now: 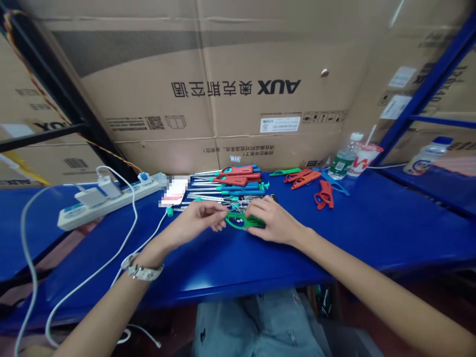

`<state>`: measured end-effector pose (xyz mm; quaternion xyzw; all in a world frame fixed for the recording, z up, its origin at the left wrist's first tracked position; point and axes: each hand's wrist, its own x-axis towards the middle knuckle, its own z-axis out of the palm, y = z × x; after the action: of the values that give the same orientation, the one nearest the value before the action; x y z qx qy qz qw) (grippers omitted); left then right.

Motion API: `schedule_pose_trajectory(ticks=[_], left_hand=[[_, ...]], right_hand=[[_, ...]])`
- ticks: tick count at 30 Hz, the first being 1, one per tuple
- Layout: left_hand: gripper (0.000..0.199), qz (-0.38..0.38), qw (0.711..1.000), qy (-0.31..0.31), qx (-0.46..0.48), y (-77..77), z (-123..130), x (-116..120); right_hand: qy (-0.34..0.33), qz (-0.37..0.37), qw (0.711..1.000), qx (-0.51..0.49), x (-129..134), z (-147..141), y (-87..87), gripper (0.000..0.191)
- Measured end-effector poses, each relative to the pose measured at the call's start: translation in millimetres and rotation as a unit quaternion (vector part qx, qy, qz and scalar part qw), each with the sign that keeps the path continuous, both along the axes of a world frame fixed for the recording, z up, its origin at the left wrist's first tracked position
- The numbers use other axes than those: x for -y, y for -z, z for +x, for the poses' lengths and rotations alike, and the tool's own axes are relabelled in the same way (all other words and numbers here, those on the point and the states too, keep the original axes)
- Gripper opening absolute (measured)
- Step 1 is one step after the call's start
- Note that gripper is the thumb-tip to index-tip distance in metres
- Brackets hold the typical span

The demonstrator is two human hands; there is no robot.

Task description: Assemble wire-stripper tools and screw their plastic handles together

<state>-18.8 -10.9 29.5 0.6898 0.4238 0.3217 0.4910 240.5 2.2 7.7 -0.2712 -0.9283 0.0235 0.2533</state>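
Note:
My right hand [273,220] is closed around a green lighter handle shell [238,221], low over the blue table. Its looped end points left, toward my other hand. My left hand [204,216] has thumb and fingers pinched together right at that loop; whatever lies between the fingertips is too small to tell. Just behind both hands are thin metal lighter rods and loose wires [238,202]. Farther back lies a stack of long lighters with red handles [238,175] and blue handles [243,189], their metal tubes pointing left.
Right of the stack lie loose orange-red handle shells [307,178], a red one [325,194] and a green one [286,171]. A water bottle [342,161] and a paper cup [359,159] stand behind. At left are a power strip [111,201] and white cables. Cardboard [223,54] walls the back.

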Motion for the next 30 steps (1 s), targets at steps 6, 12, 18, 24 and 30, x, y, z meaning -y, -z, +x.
schedule_pose_trajectory(ticks=[6,12,18,24,30], left_hand=[[0.034,0.158,0.974,-0.062,-0.148,32.9,-17.0,27.2],[0.024,0.329,0.907,-0.080,-0.249,42.4,-17.5,32.6],[0.020,0.396,0.857,-0.108,-0.312,38.7,-32.6,11.3],[0.018,0.381,0.804,-0.062,-0.453,21.9,-35.0,-23.8],[0.018,0.370,0.809,-0.064,-0.452,22.1,-24.2,-27.4]], right_hand=[[-0.025,-0.077,0.996,-0.025,11.5,-3.6,17.4,0.023],[0.003,-0.107,0.994,-0.032,11.2,-0.8,20.4,0.032],[0.028,-0.086,0.993,-0.074,8.3,-5.5,16.4,0.020],[0.085,-0.038,0.996,0.001,-8.6,-36.6,6.3,0.013],[0.111,-0.052,0.989,0.084,-21.2,-48.2,5.0,0.008]])
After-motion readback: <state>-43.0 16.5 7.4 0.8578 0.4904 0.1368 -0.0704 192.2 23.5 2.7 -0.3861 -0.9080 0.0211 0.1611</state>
